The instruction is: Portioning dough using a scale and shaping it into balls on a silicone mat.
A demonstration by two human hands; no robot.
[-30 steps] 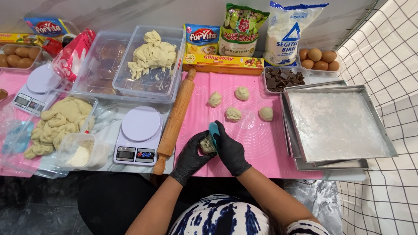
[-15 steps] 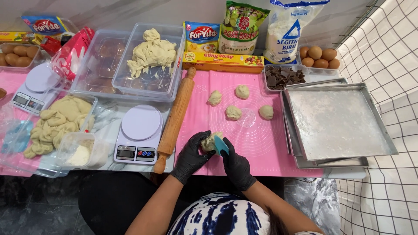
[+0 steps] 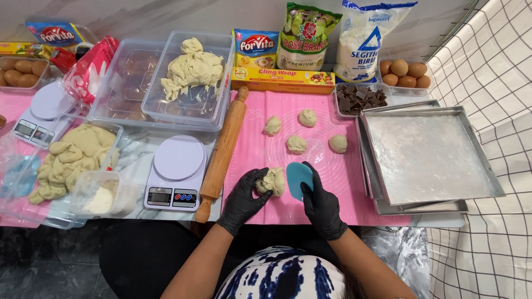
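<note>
Your black-gloved left hand [image 3: 244, 200] has its fingers curled round a pale, lumpy piece of dough [image 3: 271, 181] at the near edge of the pink silicone mat [image 3: 354, 166]. Your right hand [image 3: 320, 206] pinches a teal plastic scraper [image 3: 299, 179] right beside it. That dough looks soft, light and tacky, so cup it from underneath, don't squeeze.

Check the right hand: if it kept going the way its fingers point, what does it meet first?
The right hand holds a blue scraper, fingers pointing up and away across the pink mat. The first thing on that line looks like the nearest dough ball, though height above the mat is hard to judge.
</note>
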